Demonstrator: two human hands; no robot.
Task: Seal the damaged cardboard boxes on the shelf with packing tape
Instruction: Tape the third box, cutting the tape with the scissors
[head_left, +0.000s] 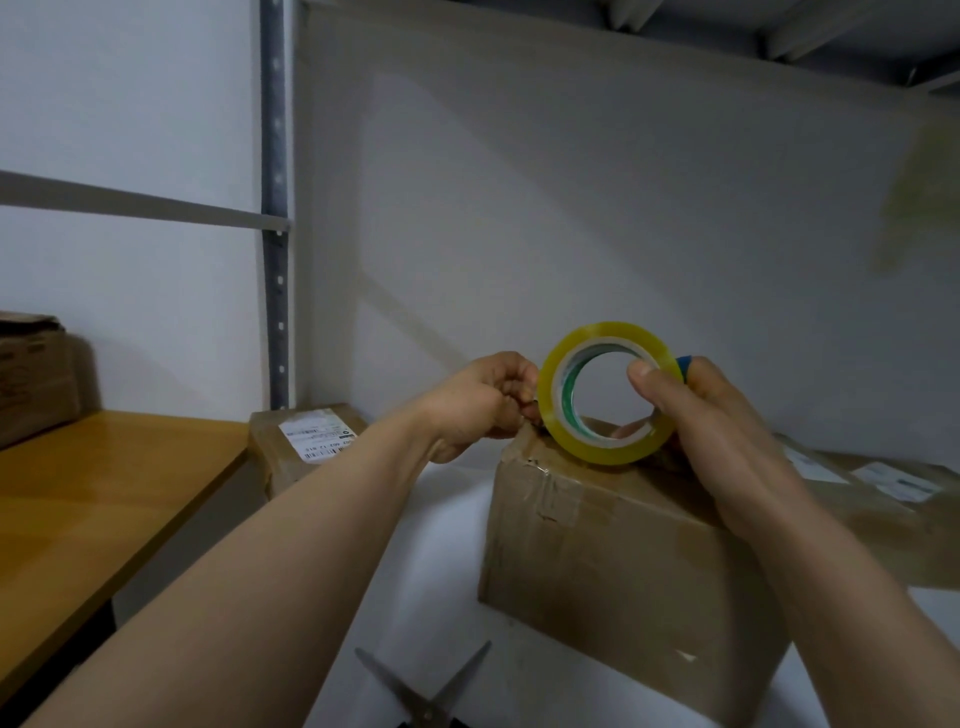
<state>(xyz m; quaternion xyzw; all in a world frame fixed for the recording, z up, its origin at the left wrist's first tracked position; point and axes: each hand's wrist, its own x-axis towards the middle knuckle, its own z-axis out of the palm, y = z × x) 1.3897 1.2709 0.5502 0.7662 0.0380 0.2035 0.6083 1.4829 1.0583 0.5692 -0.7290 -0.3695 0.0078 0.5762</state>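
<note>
A worn brown cardboard box (608, 561) stands on the white shelf (441, 571) in front of me. Above its top edge I hold a yellowish roll of clear packing tape (608, 392) upright. My right hand (727, 441) grips the roll, thumb inside the core and fingers round the outside. My left hand (488, 402) has its fingers curled at the roll's left rim, pinching at the tape there, right over the box's top left corner. The tape end itself is too small to make out.
Open scissors (423, 691) lie on the shelf near the bottom edge. A labelled box (306, 441) sits at the back left, another labelled box (878, 499) at the right. A wooden table (93, 509) with a carton (31, 379) is left of the metal upright (274, 208).
</note>
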